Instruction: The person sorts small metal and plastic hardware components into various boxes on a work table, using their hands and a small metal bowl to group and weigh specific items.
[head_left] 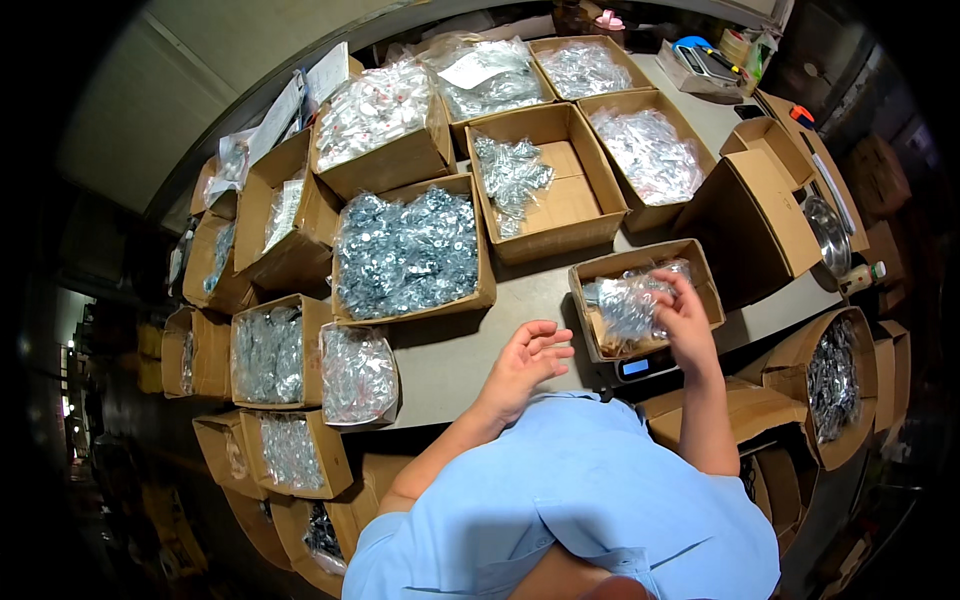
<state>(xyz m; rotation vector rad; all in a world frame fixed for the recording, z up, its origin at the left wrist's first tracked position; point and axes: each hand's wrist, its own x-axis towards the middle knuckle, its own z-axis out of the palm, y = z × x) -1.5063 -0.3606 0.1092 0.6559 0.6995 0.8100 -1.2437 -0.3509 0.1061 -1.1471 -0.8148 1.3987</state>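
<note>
In front of me a small cardboard box (712, 292) stands on a scale (640, 368) with a lit blue display. It contains clear plastic bags (628, 308) of small shiny parts. My right hand (688, 322) reaches into this box from the right, its bent fingers closed on one of the bags; the fingertips are partly lost among the plastic. To the left of the scale, my left hand (522, 368) hovers above the table edge, holding nothing, with its fingers apart and slightly curled.
Beyond my hands sit a box of bagged metal washers (408, 250), a partly filled box (575, 195) and a box of white bagged parts (375, 115). A tall carton (750, 225) and a metal bowl (825, 235) stand right. More filled boxes (270, 355) crowd the left side.
</note>
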